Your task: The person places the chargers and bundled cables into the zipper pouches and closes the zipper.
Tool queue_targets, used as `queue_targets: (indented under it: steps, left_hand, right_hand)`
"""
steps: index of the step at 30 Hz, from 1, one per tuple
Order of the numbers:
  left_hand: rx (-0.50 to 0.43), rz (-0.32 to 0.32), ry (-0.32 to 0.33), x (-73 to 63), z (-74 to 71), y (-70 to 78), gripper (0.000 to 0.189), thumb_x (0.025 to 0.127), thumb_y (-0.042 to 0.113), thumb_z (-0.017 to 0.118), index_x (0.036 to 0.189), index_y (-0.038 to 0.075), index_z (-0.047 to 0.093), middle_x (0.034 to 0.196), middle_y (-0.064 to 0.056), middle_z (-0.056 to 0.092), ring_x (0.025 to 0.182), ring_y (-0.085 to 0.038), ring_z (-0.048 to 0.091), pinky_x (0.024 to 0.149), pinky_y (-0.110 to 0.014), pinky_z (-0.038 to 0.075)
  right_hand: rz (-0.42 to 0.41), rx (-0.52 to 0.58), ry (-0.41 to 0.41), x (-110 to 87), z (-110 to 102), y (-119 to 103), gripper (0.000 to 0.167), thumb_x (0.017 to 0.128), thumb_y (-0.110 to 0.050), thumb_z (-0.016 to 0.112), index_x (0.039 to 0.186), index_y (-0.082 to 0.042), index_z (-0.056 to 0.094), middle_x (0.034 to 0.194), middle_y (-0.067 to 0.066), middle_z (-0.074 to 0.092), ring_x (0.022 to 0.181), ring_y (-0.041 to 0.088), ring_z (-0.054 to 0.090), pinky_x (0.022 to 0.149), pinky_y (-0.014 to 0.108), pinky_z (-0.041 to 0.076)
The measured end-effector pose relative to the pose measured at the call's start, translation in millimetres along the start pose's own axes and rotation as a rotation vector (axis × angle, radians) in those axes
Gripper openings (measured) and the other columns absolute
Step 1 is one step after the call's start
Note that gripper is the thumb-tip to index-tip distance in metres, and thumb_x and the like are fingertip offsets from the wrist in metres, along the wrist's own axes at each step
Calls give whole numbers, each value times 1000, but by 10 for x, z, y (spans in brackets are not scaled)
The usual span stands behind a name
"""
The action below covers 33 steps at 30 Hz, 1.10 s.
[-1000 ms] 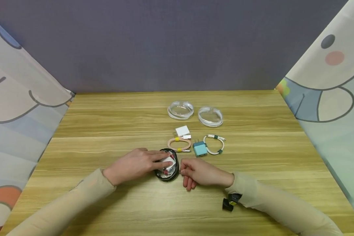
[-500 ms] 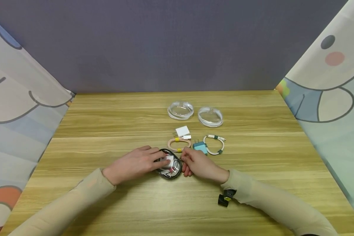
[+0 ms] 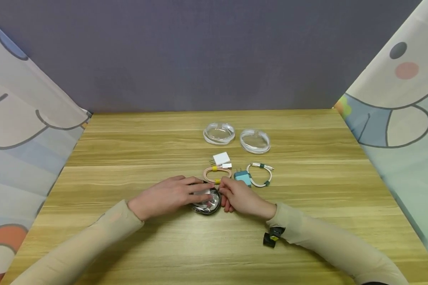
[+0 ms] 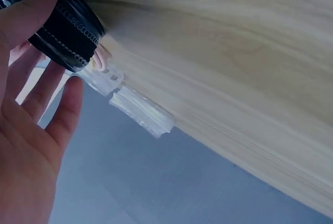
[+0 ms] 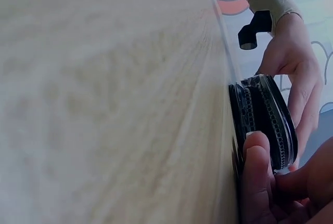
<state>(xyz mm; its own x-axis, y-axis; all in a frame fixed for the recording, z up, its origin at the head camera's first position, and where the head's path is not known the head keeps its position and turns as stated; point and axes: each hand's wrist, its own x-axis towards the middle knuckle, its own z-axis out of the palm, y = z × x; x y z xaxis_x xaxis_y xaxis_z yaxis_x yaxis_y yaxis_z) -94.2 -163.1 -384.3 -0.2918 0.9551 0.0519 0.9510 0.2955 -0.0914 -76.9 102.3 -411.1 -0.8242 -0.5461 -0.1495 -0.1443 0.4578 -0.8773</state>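
A small round black case (image 3: 207,209) with a clear top sits near the middle of the table, white and red contents showing through. My left hand (image 3: 169,196) grips it from the left, two fingers across the top; in the left wrist view the thumb lies along one side of the case (image 4: 67,34). Two chain-like rows of stitching or teeth run round its dark wall. At the right rim my right hand (image 3: 245,198) pinches the zipper edge with thumb and forefinger. In the right wrist view these fingers (image 5: 256,164) press close against the case wall, hiding whatever lies between them.
Behind the case lie a pink cable coil (image 3: 216,169) with yellow ties, a white plug adapter (image 3: 221,158), a teal adapter (image 3: 243,177) and a white cable (image 3: 271,176) with green ties. Two white cable coils (image 3: 219,133) lie farther back on the wooden table (image 3: 128,146).
My right hand has moved away from me along the case's right rim, then stays about there. The case has turned and shifted slightly right, and the left fingers have slid farther over its top.
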Motion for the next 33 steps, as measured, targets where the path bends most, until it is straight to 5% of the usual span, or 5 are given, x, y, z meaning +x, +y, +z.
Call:
queue_targets:
  steps: [9,17,26,33]
  left_hand:
    - [3,-36,-16,-21,20,23,61,97,11,66,151,32,47,159,2,38,133,-18,49,88,-40,54]
    - [44,-42,-9,7,-1,18,59,95,11,67,147,33,52,155,1,44,124,-16,53,71,-34,53]
    - [73,-60,-73,-1,-14,37,61,98,11,62,151,36,46,159,1,38,129,-15,48,76,-34,52]
    - [103,-41,-20,-31,-6,57,63,96,8,64,151,31,47,158,-2,39,128,-18,49,79,-36,53]
  right_hand:
    - [0,-11,-28,-49,-38,19,17,107,-5,44,95,-7,55,68,2,65,51,15,63,47,30,54]
    - [37,13,-55,-169,-72,21,15,106,-2,44,97,-5,56,69,1,65,52,16,63,48,32,54]
    - [38,64,-122,-283,-30,19,17,106,-1,43,95,-2,55,71,2,66,55,18,64,49,33,55]
    - [42,81,-68,-242,-49,49,15,106,-2,44,99,0,57,72,3,67,56,18,65,50,34,56]
